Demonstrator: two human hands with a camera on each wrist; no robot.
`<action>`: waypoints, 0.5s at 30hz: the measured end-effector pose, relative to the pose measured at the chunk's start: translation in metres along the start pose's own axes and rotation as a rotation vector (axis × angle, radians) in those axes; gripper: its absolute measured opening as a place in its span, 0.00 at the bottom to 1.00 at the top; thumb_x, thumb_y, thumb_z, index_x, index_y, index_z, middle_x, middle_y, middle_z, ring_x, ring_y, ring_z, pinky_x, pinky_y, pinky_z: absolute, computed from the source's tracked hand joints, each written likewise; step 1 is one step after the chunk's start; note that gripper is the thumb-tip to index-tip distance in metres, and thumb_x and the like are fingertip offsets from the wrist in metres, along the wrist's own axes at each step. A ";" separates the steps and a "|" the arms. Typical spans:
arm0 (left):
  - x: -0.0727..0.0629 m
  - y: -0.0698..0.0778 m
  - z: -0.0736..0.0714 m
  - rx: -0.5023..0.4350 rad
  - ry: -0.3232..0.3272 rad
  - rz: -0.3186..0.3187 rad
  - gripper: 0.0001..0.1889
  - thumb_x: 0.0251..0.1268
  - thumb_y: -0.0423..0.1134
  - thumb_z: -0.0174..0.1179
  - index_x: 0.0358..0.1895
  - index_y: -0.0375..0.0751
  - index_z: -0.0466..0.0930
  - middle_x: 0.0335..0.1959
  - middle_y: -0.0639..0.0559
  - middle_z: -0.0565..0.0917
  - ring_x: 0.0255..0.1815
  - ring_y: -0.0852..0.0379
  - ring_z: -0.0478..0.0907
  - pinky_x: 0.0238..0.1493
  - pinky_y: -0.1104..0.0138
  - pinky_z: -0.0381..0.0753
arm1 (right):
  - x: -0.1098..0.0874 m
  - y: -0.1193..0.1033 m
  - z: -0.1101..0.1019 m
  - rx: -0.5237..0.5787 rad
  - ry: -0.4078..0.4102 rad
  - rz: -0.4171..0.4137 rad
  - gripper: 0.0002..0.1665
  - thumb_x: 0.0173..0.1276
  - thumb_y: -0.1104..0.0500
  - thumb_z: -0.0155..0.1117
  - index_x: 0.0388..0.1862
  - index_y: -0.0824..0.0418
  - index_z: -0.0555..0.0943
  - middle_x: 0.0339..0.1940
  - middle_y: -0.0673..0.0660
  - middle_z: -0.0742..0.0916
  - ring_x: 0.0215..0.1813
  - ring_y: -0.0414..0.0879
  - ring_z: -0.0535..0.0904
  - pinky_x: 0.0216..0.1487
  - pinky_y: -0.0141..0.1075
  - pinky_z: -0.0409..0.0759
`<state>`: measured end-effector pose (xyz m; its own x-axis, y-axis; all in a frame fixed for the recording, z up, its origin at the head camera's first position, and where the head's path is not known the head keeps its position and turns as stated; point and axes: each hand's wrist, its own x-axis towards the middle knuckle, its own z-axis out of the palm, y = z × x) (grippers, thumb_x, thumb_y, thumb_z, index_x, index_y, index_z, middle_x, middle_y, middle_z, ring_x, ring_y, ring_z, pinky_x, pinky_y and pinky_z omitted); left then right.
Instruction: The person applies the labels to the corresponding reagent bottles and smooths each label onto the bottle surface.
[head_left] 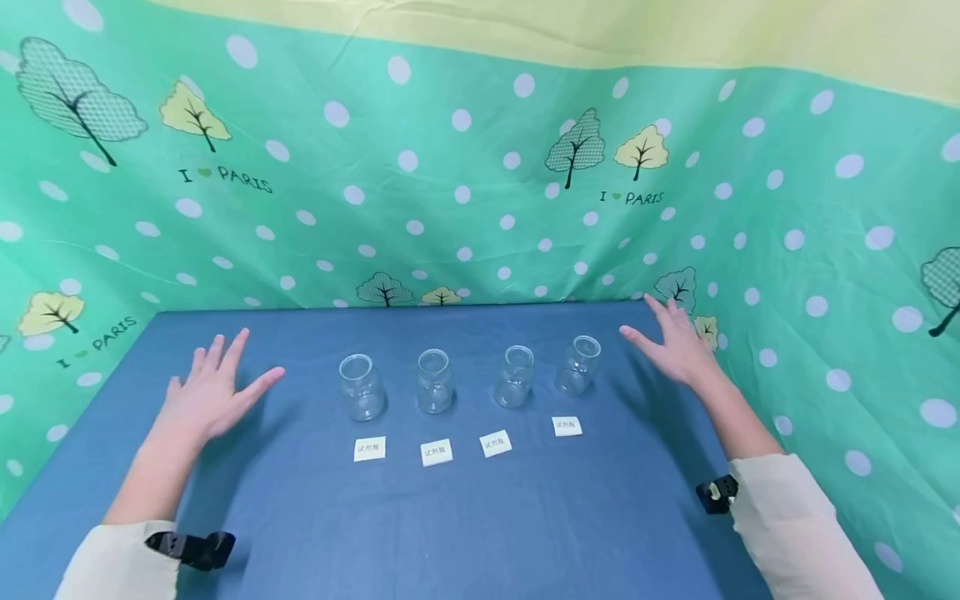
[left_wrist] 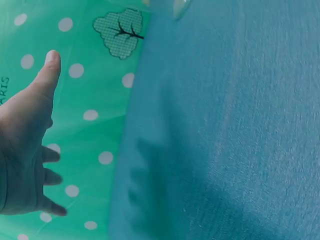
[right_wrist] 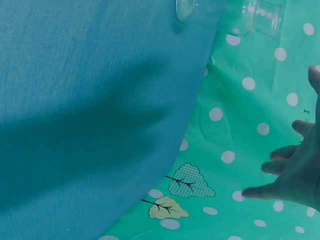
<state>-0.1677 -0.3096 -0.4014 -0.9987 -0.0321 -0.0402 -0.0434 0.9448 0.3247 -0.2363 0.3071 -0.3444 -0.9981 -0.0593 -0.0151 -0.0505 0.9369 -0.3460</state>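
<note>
Several clear glass jars stand upright in a row on the blue table, from the leftmost jar to the rightmost jar. In front of them lie small white paper labels with handwriting, such as the left label and the right label. My left hand is raised over the table left of the row, fingers spread and holding nothing. On the other side, my right hand hovers right of the rightmost jar, fingers also spread. Part of a jar shows at the top of the right wrist view.
A green dotted curtain with printed trees hangs behind the table and along both sides. The blue table extends in front of the labels. Black wrist cameras sit on both sleeves, including the left camera.
</note>
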 end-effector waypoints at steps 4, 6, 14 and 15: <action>-0.002 0.009 -0.005 -0.069 -0.053 0.038 0.49 0.64 0.68 0.41 0.74 0.37 0.32 0.70 0.21 0.45 0.67 0.22 0.44 0.55 0.29 0.50 | -0.003 -0.001 0.000 0.071 0.028 -0.050 0.49 0.68 0.31 0.43 0.76 0.59 0.45 0.74 0.71 0.52 0.72 0.72 0.49 0.64 0.69 0.50; -0.005 0.014 -0.007 -0.101 -0.083 0.054 0.51 0.62 0.68 0.45 0.73 0.33 0.36 0.68 0.20 0.48 0.66 0.22 0.48 0.56 0.31 0.53 | -0.004 -0.001 0.001 0.098 0.043 -0.071 0.48 0.68 0.33 0.44 0.74 0.63 0.51 0.73 0.71 0.58 0.71 0.71 0.53 0.65 0.66 0.53; -0.021 0.037 -0.013 -0.152 -0.113 0.137 0.46 0.59 0.62 0.57 0.68 0.28 0.56 0.64 0.24 0.62 0.58 0.27 0.67 0.50 0.39 0.70 | -0.013 -0.008 0.003 0.182 0.102 -0.112 0.41 0.68 0.37 0.51 0.69 0.64 0.62 0.67 0.68 0.69 0.65 0.66 0.66 0.61 0.60 0.65; -0.022 0.040 -0.013 -0.150 -0.112 0.146 0.45 0.58 0.62 0.57 0.67 0.28 0.58 0.63 0.25 0.64 0.57 0.28 0.68 0.49 0.40 0.71 | -0.014 -0.010 0.003 0.193 0.103 -0.116 0.41 0.68 0.38 0.52 0.69 0.64 0.62 0.67 0.68 0.70 0.64 0.66 0.67 0.60 0.60 0.66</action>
<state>-0.1476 -0.2753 -0.3756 -0.9857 0.1456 -0.0845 0.0893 0.8776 0.4710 -0.2214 0.2975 -0.3436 -0.9848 -0.1175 0.1275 -0.1669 0.8421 -0.5129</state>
